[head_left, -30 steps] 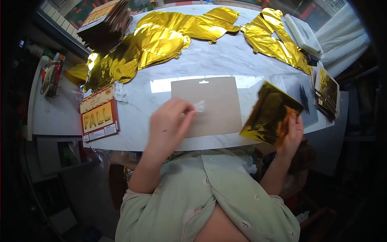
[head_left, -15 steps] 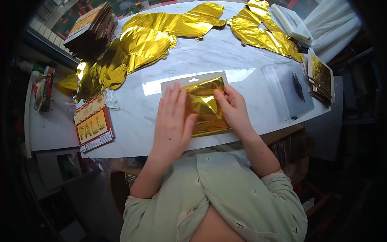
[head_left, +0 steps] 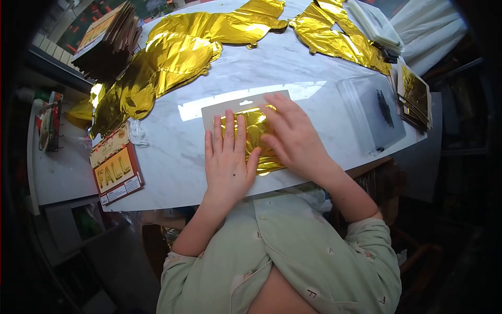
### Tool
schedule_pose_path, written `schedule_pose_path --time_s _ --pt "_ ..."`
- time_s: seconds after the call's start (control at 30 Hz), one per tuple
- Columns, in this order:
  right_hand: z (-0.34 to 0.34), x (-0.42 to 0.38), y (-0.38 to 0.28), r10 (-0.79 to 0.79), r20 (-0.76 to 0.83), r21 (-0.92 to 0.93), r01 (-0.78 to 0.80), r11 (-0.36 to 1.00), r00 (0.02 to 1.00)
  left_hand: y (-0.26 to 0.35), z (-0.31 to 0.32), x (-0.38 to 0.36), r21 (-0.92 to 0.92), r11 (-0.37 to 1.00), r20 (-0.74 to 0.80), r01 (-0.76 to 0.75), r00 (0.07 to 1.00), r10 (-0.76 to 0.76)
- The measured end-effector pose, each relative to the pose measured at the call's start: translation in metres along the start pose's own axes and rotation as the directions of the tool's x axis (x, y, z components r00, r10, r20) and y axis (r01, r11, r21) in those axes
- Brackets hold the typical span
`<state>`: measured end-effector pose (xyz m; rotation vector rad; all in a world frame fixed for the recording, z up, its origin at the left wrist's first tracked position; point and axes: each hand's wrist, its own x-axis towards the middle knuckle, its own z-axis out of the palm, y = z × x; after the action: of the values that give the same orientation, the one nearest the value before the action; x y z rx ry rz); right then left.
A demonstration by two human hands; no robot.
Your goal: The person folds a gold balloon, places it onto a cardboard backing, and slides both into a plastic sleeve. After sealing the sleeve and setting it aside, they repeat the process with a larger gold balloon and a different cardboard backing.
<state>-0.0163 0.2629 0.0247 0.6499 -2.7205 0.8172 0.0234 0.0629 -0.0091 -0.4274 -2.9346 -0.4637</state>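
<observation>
A folded sheet of gold foil lies on a grey backing card with a hang hole at its top edge, on the table before me. My left hand rests flat on the left side of the foil, fingers stretched out. Over the right side of the foil and card is my right hand, its fingers apart and slightly bent. It covers the card's right edge. Left of my hands lies a printed package card reading FALL, beside a small bundle of white string.
Flat gold foil balloons spread along the back left, and another gold foil piece lies back right. A stack of printed cards stands far left. At right are a clear zip bag, a pile of clear sleeves and gold-faced cards.
My right hand has let go of the foil's right edge and moved over its upper right, fingers opening. My left hand now presses flatter, and the foil sits lower on the card.
</observation>
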Motion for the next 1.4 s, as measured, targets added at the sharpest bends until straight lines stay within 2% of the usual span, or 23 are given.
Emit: schedule_pose_path --time_s 0.07,0.17,0.27,0.33,0.5,0.57,0.6,0.67,0.7,0.73,0.8,0.83,0.87,0.93,1.07,1.13,1.17,1.23,1.33,1.4 --pt "0.006 0.002 0.007 -0.186 0.247 -0.025 0.199 0.98 0.951 -0.001 0.001 0.0 -0.002 1.0 0.001 0.002 1.0 -0.002" --pt "0.019 -0.001 0.022 -0.147 0.313 -0.073 0.178 0.981 0.938 -0.001 0.002 0.0 -0.018 1.0 0.002 0.007 1.0 -0.007" --pt "0.02 -0.001 0.023 -0.155 0.32 -0.09 0.192 0.977 0.935 0.0 -0.007 0.002 -0.039 0.999 0.013 0.007 1.0 -0.007" --pt "0.02 -0.002 0.023 -0.151 0.318 -0.099 0.191 0.977 0.936 0.001 -0.013 0.004 0.014 1.0 0.067 -0.022 0.998 0.021" --pt "0.018 -0.001 0.025 -0.165 0.29 -0.095 0.2 0.975 0.943 -0.003 -0.001 0.011 -0.03 0.996 0.022 -0.088 0.996 0.088" --pt "0.013 0.003 0.033 -0.197 0.265 0.049 0.19 0.98 0.944 -0.004 0.002 0.011 -0.029 0.994 0.02 -0.103 0.994 0.103" --pt "0.011 0.006 0.036 -0.13 0.129 0.248 0.094 0.964 0.983 -0.003 0.002 0.011 -0.026 0.995 0.022 -0.095 0.995 0.095" --pt "0.0 0.016 0.04 0.021 0.102 0.352 -0.056 0.934 0.995 -0.003 0.003 0.01 -0.024 0.996 0.027 -0.085 0.996 0.086" --pt "-0.001 0.022 0.042 0.038 0.028 0.352 -0.046 0.935 0.999 -0.003 0.003 0.01 -0.029 0.996 0.022 -0.087 0.996 0.088" --pt "-0.002 0.032 0.047 0.041 0.029 0.354 -0.049 0.934 0.999 -0.003 0.002 0.01 -0.034 0.995 0.018 -0.089 0.996 0.09" --pt "-0.003 0.052 0.059 0.116 0.266 0.325 -0.203 0.924 0.957 -0.003 0.003 0.009 -0.039 0.995 0.016 -0.088 0.996 0.089" --pt "-0.003 0.059 0.06 0.058 0.235 0.275 -0.123 0.953 0.97 -0.003 0.003 0.009 -0.043 0.995 0.009 -0.085 0.996 0.086" --pt "-0.004 0.065 0.059 0.058 0.233 0.275 -0.123 0.953 0.971 -0.003 0.003 0.01 -0.042 0.995 0.009 -0.087 0.996 0.088" --pt "-0.013 0.079 0.049 0.156 0.452 0.206 -0.273 0.94 0.878 -0.003 0.002 0.01 -0.033 0.996 0.023 -0.08 0.996 0.081" --pt "-0.013 0.091 0.058 0.089 0.522 0.233 -0.242 0.942 0.848 -0.003 0.002 0.009 -0.022 0.997 0.018 -0.079 0.997 0.079" --pt "-0.017 0.095 0.059 0.12 0.598 0.303 -0.362 0.882 0.792 -0.003 0.002 0.009 -0.033 0.996 0.015 -0.079 0.997 0.08" --pt "-0.015 0.095 0.062 0.119 0.599 0.304 -0.362 0.881 0.792 -0.003 0.002 0.009 -0.033 0.996 0.016 -0.079 0.997 0.079" --pt "-0.01 0.093 0.068 0.153 0.651 0.409 -0.513 0.754 0.743 -0.002 0.001 0.009 -0.036 0.997 0.027 -0.074 0.997 0.075" --pt "-0.011 0.089 0.068 0.164 0.668 0.446 -0.568 0.692 0.725 -0.002 0.0 0.009 -0.027 0.997 0.042 -0.075 0.996 0.076" --pt "-0.013 0.088 0.068 0.159 0.662 0.426 -0.542 0.724 0.732 -0.002 -0.001 0.009 -0.028 0.997 0.048 -0.072 0.996 0.074"
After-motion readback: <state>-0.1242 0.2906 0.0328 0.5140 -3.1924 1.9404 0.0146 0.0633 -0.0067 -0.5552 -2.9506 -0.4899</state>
